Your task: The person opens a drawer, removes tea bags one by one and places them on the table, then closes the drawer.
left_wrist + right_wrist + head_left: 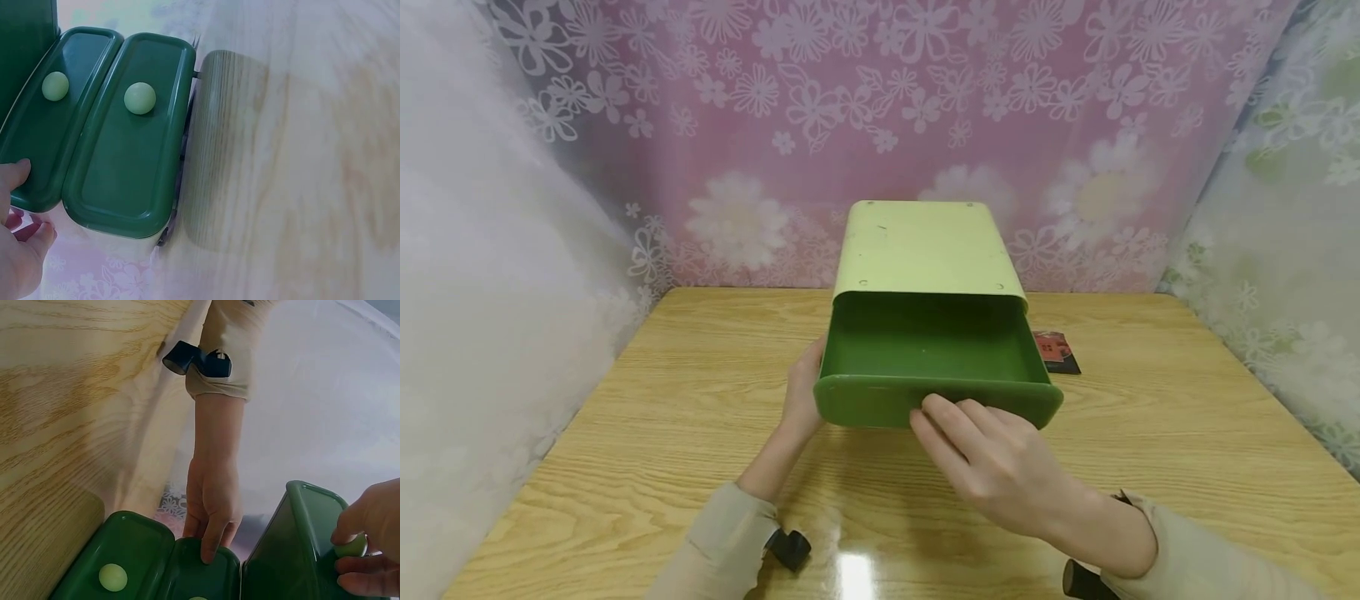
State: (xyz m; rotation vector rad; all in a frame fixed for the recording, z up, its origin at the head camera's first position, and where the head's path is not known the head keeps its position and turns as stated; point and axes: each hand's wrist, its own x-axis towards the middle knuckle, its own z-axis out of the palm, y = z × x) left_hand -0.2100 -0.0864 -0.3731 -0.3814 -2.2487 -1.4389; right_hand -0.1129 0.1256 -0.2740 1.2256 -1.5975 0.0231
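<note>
A small cream-yellow drawer cabinet (928, 250) stands on the table with its green drawer fronts facing me. Its top drawer (850, 402) is pulled out, and the part of its inside that shows is bare. My right hand (996, 462) pinches that drawer's round pale knob (352, 545) between thumb and fingers. At the cabinet's left side, my left hand (802, 392) grips it, the thumb on the front of the middle drawer (47, 144). The bottom drawer (128, 169) is closed, its knob (139, 98) free of either hand.
A flat red-and-black packet (1057, 352) lies on the wooden table (662, 450) just right of the cabinet, partly hidden by it. Behind the table hangs a pink flowered curtain (850, 100). Pale sheets close off both sides.
</note>
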